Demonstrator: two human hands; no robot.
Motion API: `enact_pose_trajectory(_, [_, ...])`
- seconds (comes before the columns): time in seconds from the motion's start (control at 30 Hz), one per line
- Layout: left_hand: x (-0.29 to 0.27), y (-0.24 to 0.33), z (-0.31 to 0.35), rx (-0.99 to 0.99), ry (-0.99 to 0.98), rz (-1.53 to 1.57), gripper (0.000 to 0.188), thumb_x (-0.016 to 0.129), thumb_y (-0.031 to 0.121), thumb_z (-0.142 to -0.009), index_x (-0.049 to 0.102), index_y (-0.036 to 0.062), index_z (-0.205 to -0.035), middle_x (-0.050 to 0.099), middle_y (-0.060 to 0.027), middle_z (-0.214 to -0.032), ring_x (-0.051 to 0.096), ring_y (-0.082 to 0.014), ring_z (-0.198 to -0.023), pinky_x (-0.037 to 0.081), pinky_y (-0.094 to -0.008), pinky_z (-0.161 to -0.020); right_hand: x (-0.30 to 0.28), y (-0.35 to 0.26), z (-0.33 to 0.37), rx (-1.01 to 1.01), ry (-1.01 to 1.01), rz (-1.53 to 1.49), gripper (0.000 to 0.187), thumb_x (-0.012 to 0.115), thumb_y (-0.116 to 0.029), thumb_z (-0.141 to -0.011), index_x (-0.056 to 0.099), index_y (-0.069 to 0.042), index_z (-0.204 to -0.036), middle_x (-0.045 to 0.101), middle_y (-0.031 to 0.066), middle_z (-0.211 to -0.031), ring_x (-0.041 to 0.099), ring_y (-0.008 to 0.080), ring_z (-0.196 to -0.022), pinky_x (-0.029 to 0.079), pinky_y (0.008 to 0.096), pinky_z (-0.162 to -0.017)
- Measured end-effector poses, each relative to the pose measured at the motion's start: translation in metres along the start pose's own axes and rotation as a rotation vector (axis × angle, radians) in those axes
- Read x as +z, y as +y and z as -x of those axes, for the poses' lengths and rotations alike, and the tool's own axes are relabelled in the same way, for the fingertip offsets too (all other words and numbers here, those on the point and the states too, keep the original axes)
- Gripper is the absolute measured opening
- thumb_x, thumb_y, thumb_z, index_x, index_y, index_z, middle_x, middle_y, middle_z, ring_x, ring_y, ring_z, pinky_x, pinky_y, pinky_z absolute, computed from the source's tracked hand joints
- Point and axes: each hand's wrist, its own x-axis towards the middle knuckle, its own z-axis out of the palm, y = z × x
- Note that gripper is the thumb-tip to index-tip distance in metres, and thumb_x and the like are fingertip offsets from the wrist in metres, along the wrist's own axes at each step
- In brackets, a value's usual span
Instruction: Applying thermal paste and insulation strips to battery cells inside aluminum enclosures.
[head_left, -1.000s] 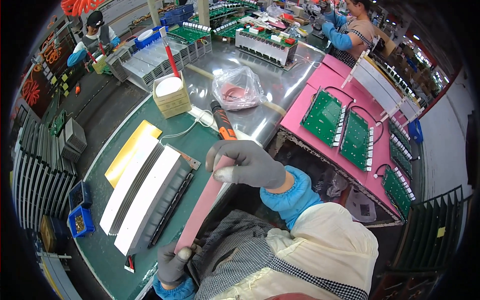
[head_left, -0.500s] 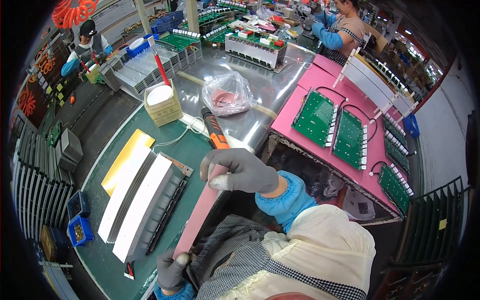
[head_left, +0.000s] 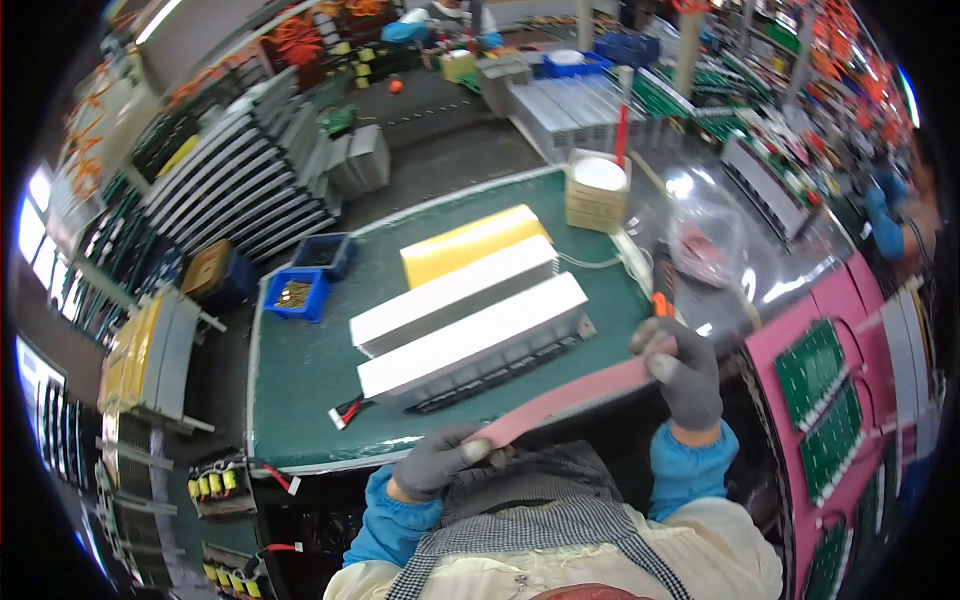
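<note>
At the bench [head_left: 300, 395], your left hand [head_left: 438, 462] and right hand [head_left: 688, 378] pinch the two ends of the pink strip [head_left: 570, 398]; it is already extended, but not yet laid on anything.

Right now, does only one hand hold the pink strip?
No, the left hand grips one end of the pink strip and the right hand grips the other.
</note>
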Motion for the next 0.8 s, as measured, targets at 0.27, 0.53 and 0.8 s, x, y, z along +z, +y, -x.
enact_pose_trajectory(0.27, [0.006,0.018,-0.002,-0.082,-0.025,0.184,0.042,0.065,0.031,-0.092,0.062,-0.0071,-0.111,0.066,-0.0120,-0.100,0.062,-0.0204,-0.092,0.050,-0.0343,-0.085,0.012,-0.001,-0.009,0.083,0.025,-0.001,0.020,0.064,-0.020,-0.077,0.061,-0.001,-0.081,0.061,0.0111,-0.097,0.057,0.0214,-0.095,0.044,0.0350,-0.088])
enact_pose_trajectory(0.53, [0.018,0.000,-0.013,0.059,0.167,0.184,0.037,0.073,0.032,-0.086,0.065,-0.0035,-0.096,0.068,-0.0122,-0.082,0.066,-0.0230,-0.079,0.053,-0.0342,-0.071,0.001,-0.005,-0.007,0.085,0.004,-0.076,0.012,0.062,-0.012,-0.083,0.061,0.000,-0.083,0.061,0.0083,-0.102,0.055,0.0155,-0.095,0.041,0.0286,-0.086])
enact_pose_trajectory(0.8, [0.020,-0.001,-0.013,0.028,0.198,0.172,0.040,0.074,0.034,-0.086,0.064,-0.0030,-0.098,0.068,-0.0107,-0.080,0.066,-0.0233,-0.082,0.055,-0.0349,-0.072,0.001,-0.004,-0.010,0.145,0.015,-0.083,0.011,0.061,-0.012,-0.084,0.062,-0.001,-0.085,0.061,0.0069,-0.102,0.055,0.0148,-0.097,0.041,0.0296,-0.086])
